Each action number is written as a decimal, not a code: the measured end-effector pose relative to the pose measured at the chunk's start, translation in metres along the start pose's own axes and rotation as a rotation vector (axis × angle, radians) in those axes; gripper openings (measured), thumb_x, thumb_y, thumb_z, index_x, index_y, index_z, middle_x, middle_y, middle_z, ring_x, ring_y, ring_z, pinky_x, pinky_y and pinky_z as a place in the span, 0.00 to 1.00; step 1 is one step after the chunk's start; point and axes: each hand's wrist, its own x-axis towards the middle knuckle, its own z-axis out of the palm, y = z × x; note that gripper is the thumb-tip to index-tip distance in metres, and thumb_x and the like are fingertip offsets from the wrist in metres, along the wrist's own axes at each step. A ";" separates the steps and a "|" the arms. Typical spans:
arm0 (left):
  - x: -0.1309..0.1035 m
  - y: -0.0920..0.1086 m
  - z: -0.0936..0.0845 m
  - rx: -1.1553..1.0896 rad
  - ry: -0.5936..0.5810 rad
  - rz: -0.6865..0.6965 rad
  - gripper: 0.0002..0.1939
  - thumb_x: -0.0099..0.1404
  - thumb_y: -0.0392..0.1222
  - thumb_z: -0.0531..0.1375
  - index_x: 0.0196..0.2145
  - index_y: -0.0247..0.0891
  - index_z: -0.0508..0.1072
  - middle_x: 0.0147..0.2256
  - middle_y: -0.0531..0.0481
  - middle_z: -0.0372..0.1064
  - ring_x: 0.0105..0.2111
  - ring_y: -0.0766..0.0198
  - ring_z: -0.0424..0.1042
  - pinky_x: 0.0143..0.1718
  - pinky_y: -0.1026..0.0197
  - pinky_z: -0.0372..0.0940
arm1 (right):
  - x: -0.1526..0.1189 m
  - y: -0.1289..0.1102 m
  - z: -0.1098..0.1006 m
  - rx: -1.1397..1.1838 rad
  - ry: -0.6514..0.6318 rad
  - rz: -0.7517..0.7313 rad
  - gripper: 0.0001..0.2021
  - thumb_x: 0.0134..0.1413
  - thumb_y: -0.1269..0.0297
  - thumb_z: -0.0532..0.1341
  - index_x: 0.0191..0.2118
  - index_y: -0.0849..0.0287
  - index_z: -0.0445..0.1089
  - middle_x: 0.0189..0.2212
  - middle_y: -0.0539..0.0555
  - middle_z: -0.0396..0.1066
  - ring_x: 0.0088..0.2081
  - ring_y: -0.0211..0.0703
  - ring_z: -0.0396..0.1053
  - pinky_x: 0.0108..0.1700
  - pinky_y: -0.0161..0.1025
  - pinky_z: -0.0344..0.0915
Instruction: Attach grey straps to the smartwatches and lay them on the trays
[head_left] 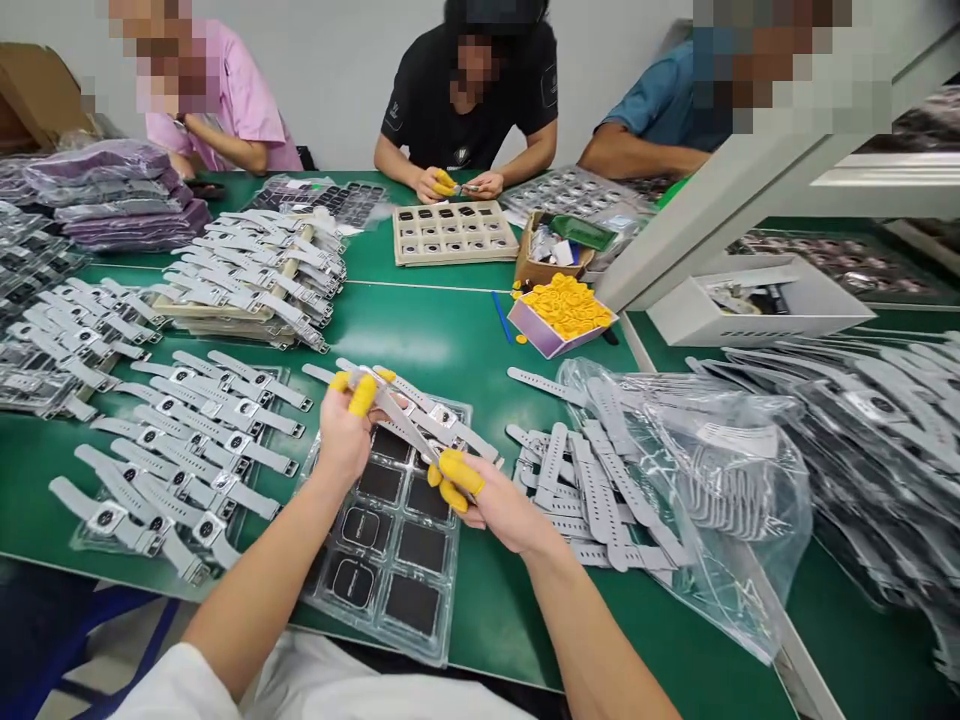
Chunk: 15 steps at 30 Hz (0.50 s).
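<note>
My left hand [351, 420], with yellow finger covers, is closed on the upper end of a light grey watch strap [401, 418]. The strap's lower end is pinched by my right hand [469, 488], which wears yellow covers too. Both hands are over a clear plastic tray [401, 540] holding black square pieces. At the tray's far end lie watches with grey straps [442, 415], partly behind my hands. To the right of my right hand is a loose pile of grey straps [592, 480], partly inside a clear plastic bag [720, 480].
Rows of strapped watches [180, 440] lie at the left, with stacked trays of more [255, 270] behind. A box of yellow finger covers [562, 312], a white box [757, 300] and a slanted grey beam [742, 170] stand ahead and right. Across the green table [397, 320] sit three people.
</note>
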 end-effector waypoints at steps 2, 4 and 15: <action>0.005 0.001 -0.004 -0.019 0.097 -0.011 0.24 0.65 0.59 0.68 0.45 0.40 0.64 0.44 0.44 0.79 0.29 0.64 0.79 0.33 0.61 0.75 | -0.001 -0.002 -0.004 -0.055 0.074 -0.052 0.21 0.60 0.43 0.65 0.32 0.57 0.67 0.20 0.43 0.61 0.17 0.30 0.49 0.20 0.33 0.48; 0.003 -0.001 -0.003 0.060 0.018 -0.080 0.23 0.67 0.56 0.66 0.49 0.39 0.65 0.46 0.42 0.80 0.30 0.63 0.80 0.30 0.61 0.75 | -0.001 -0.001 -0.006 -0.041 0.167 -0.150 0.20 0.58 0.44 0.67 0.32 0.56 0.65 0.22 0.45 0.66 0.18 0.32 0.55 0.23 0.34 0.53; -0.025 -0.022 0.003 0.691 -0.752 0.358 0.32 0.64 0.25 0.51 0.63 0.43 0.71 0.58 0.42 0.72 0.60 0.55 0.71 0.64 0.47 0.66 | 0.004 0.007 0.011 0.127 0.116 -0.207 0.17 0.59 0.46 0.66 0.34 0.56 0.70 0.15 0.43 0.61 0.16 0.35 0.53 0.20 0.35 0.52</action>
